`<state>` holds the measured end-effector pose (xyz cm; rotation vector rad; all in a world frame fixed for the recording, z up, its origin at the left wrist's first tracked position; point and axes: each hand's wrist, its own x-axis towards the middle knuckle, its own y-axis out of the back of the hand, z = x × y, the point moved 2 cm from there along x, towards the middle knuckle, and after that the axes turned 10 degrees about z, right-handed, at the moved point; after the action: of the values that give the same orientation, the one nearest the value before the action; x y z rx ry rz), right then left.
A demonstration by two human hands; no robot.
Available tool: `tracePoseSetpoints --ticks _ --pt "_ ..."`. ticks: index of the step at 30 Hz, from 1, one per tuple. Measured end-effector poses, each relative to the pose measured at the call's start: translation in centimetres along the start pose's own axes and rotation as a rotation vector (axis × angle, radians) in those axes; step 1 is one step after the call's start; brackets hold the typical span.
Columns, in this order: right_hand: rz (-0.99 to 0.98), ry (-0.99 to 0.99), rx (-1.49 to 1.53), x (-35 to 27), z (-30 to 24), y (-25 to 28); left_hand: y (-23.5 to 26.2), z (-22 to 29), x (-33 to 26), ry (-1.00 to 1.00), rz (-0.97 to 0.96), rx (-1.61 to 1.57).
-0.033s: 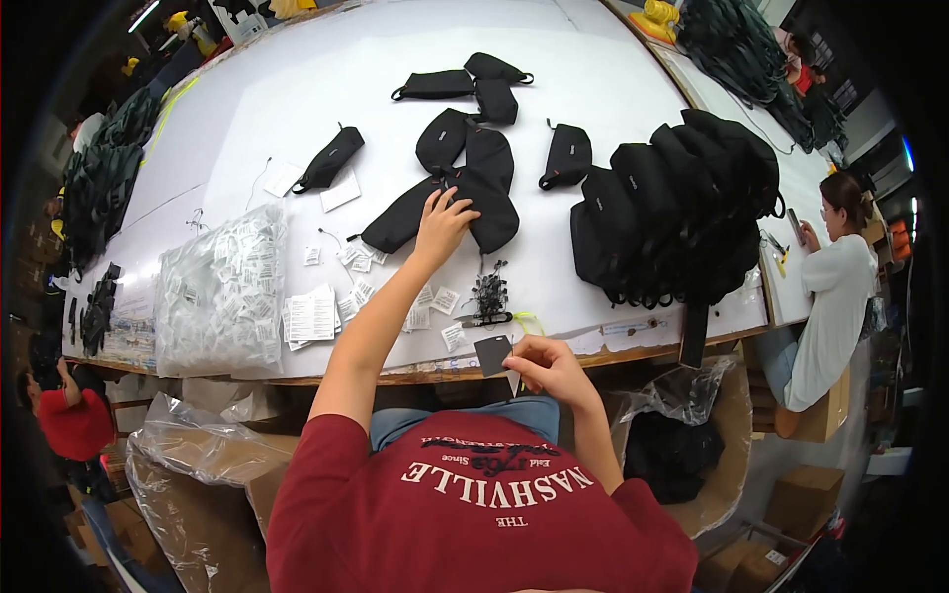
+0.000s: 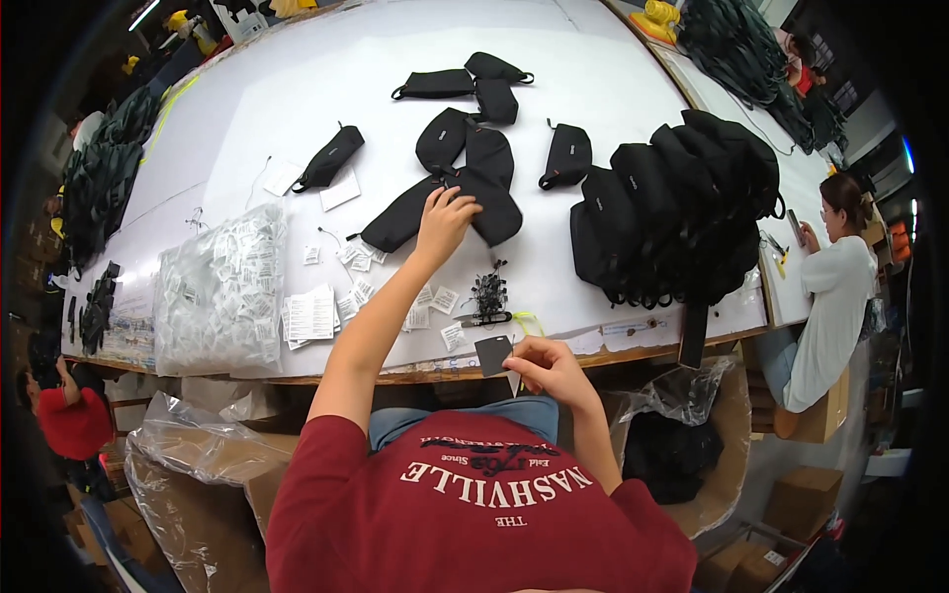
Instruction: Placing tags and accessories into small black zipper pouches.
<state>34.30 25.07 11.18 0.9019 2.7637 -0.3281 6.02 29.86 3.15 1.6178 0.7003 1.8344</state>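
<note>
My left hand (image 2: 447, 219) rests on a black zip pouch (image 2: 397, 219) in the middle of the table, fingers curled and gripping at its upper edge. Another black pouch (image 2: 494, 210) lies against it, partly behind my fingers. At the table's near edge, my right hand (image 2: 554, 370) pinches a dark square hang tag (image 2: 491, 356) between thumb and fingers. A small white pointed piece (image 2: 513, 382) shows just below the tag. Between my hands lies a small heap of black cords (image 2: 488, 294), with a dark pen-like tool (image 2: 486, 319) beside it.
A large clear bag of small white packets (image 2: 219, 292) stands at left, near a stack of white cards (image 2: 312, 314). Loose packets lie around. A big pile of black pouches (image 2: 672, 208) fills the right. Open cartons stand below the edge; a co-worker (image 2: 835, 287) sits at far right.
The black pouch beside my left fingers has shifted very slightly to the right. My right hand and the hang tag look the same.
</note>
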Motion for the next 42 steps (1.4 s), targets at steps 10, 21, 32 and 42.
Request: tracePoseSetpoints --ticks 10,21,32,42 --pt "-0.185 -0.135 -0.055 0.2 -0.9 -0.5 13.4 4.9 -7.1 1.338 0.043 -1.214" --pt "-0.716 -0.171 -0.153 1.8 0.4 -2.0 21.3 12.8 -17.3 1.172 -0.510 -0.737" --pt "-0.644 -0.084 -0.160 1.4 1.2 -2.6 24.8 13.0 -11.9 0.547 -0.716 -1.217" --pt "-0.623 -0.227 -0.280 1.1 0.7 -1.9 23.5 11.9 -9.6 0.426 -0.951 -1.323"
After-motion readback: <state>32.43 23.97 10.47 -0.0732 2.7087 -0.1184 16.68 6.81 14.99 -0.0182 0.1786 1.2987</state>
